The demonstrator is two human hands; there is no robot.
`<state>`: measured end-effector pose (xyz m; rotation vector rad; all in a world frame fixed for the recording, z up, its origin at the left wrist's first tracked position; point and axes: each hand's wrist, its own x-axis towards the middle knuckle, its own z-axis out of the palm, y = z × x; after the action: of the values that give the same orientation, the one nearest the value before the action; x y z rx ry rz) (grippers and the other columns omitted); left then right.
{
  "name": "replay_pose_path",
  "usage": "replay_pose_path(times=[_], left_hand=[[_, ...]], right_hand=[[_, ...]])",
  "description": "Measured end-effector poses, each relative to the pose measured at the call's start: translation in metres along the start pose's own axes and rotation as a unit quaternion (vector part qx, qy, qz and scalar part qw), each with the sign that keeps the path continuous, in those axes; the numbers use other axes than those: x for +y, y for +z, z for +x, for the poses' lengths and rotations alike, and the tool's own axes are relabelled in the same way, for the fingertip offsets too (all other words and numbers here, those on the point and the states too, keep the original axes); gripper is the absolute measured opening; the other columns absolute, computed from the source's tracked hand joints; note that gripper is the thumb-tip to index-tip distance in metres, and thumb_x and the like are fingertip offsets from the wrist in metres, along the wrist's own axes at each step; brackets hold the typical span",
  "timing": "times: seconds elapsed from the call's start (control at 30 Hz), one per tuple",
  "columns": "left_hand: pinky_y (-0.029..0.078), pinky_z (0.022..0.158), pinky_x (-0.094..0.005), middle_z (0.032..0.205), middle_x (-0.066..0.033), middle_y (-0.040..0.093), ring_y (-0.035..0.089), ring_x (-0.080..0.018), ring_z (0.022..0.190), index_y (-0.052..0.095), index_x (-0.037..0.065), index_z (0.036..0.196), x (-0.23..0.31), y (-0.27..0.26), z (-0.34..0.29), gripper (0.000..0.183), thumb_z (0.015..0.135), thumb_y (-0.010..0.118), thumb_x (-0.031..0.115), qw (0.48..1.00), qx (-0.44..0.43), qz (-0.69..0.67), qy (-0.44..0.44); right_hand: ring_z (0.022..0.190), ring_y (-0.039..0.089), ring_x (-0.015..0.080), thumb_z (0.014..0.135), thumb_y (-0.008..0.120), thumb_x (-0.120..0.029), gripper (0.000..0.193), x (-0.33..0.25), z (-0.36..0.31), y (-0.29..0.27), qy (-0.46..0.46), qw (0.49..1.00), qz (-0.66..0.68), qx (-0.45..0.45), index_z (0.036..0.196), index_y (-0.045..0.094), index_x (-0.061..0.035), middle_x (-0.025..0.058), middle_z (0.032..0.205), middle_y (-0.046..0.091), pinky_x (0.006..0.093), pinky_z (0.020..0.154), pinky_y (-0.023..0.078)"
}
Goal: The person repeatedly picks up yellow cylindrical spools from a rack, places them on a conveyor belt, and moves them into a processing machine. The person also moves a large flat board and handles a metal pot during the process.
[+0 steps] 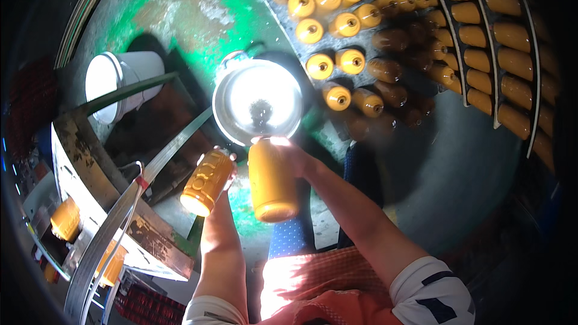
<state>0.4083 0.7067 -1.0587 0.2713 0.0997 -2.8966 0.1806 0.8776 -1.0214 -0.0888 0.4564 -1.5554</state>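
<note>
A glossy orange-yellow bottle [206, 184] with raised markings is gripped in my left hand [230, 176], its base tilted toward me. My right hand [293, 155] is wrapped round a larger-looking orange-yellow bottle [271, 183], also base toward me. That bottle's far end is at the near rim of a round metal pot [223, 121], and my fingers cover it; whether it touches the rim I cannot tell. Strong glare fills the pot, with a dark patch showing inside, so its contents are unclear.
Many similar orange-yellow bottles [320, 66] stand upright in rows on a surface at the far right. More line curved-looking racks [472, 36] beyond. A white bucket [135, 78] lies tilted at the left. A worn frame [150, 229] with further orange-yellow bottles [65, 219] stands at the near left.
</note>
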Motion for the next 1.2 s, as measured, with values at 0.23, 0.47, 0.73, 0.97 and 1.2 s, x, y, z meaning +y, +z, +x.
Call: replay_pose_path(times=[0.23, 0.47, 0.73, 0.97, 1.2], left_hand=[[0.061, 0.07, -0.05, 0.126, -0.0359, 0.054, 0.064, -0.0505, 0.093, 0.052, 0.007, 0.138, -0.034, 0.017, 0.014, 0.055, 0.103, 0.04, 0.048, 0.99, 0.081, 0.101, 0.059], [0.059, 0.059, -0.0611, 0.13, -0.0372, 0.052, 0.064, -0.0546, 0.095, 0.047, 0.014, 0.137, -0.074, 0.051, 0.082, 0.051, 0.101, 0.042, 0.049, 0.883, 0.31, 0.35, 0.027], [0.052, 0.096, -0.0411, 0.127, -0.0186, 0.06, 0.062, -0.027, 0.111, 0.051, -0.001, 0.136, -0.204, 0.11, 0.263, 0.056, 0.092, 0.065, 0.03, 0.91, 0.078, 0.407, -0.012], [0.044, 0.103, -0.035, 0.128, -0.0101, 0.062, 0.057, -0.0252, 0.118, 0.073, 0.011, 0.116, -0.329, 0.134, 0.388, 0.046, 0.071, 0.082, 0.007, 0.59, -0.104, 0.789, 0.139], [0.046, 0.097, -0.0444, 0.136, -0.0109, 0.053, 0.048, -0.0356, 0.116, 0.077, 0.021, 0.106, -0.388, 0.085, 0.443, 0.041, 0.067, 0.082, 0.014, 0.404, -0.278, 0.85, 0.195]], right_hand=[[0.101, 0.065, 0.017, 0.097, 0.061, -0.02, 0.04, -0.035, -0.037, -0.027, 0.01, 0.996, 0.07, 0.058, 0.13, 0.055, 0.0005, 0.0108, 0.113, 0.068, 0.0343, 0.092, 0.053], [0.112, 0.06, 0.0198, 0.101, 0.049, -0.035, 0.049, -0.102, -0.184, -0.105, -0.179, 0.978, 0.013, 0.107, 0.138, 0.047, -0.0036, 0.0101, 0.124, 0.06, 0.036, 0.1, 0.048], [0.127, 0.051, 0.0249, 0.102, 0.05, -0.034, 0.052, -0.206, -0.367, -0.164, -0.448, 0.68, -0.153, 0.559, 0.147, 0.042, -0.0086, 0.0098, 0.135, 0.053, 0.04, 0.105, 0.044], [0.121, 0.052, 0.0271, 0.098, 0.064, -0.021, 0.044, -0.274, -0.36, -0.19, -0.353, 0.428, -0.469, 0.687, 0.138, 0.055, -0.0059, 0.0148, 0.137, 0.049, 0.0362, 0.102, 0.044], [0.119, 0.052, 0.0307, 0.092, 0.072, -0.021, 0.041, -0.271, -0.355, -0.336, -0.276, 0.253, -0.668, 0.643, 0.13, 0.064, -0.0076, 0.0174, 0.133, 0.05, 0.0412, 0.102, 0.043]])
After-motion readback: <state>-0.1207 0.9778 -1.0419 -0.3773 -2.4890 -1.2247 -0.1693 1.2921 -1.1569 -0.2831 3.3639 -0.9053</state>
